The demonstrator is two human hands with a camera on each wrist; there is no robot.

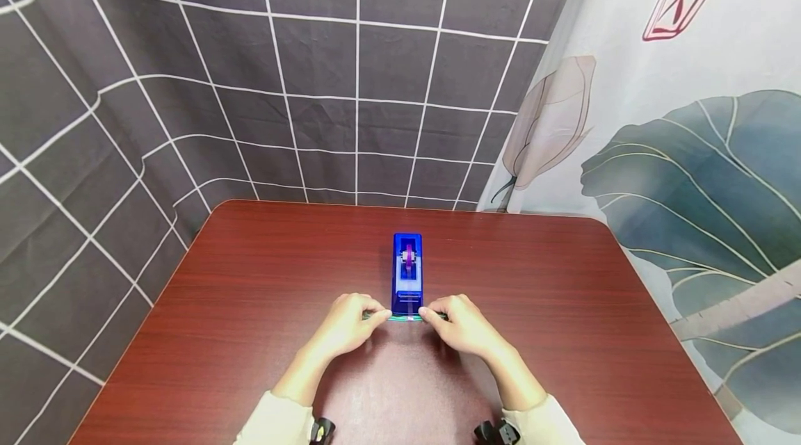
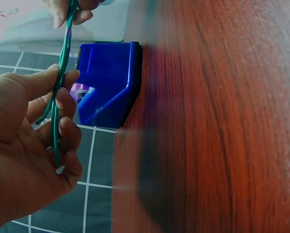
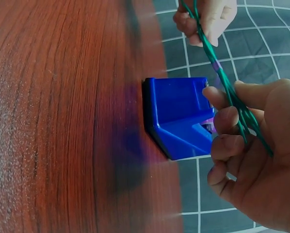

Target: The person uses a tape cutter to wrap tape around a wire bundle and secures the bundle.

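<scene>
A bundle of green cords or wires (image 1: 398, 318) stretches between both hands, with a small purple band around its middle (image 3: 216, 65). My left hand (image 1: 352, 324) pinches one side of the bundle between thumb and fingers, and loose ends hang down past the palm in the left wrist view. On the other side my right hand (image 1: 462, 324) pinches it the same way. Just beyond the bundle stands a blue tape dispenser (image 1: 408, 271) with a purple roll in it, its cutter end toward me. Whether the bundle touches the dispenser, I cannot tell.
The dispenser stands on a reddish-brown wooden table (image 1: 275, 257) with rounded far corners. Behind it hangs a dark grey curtain (image 1: 319, 55) with white grid lines. A white curtain with leaf prints (image 1: 688, 174) covers the right side.
</scene>
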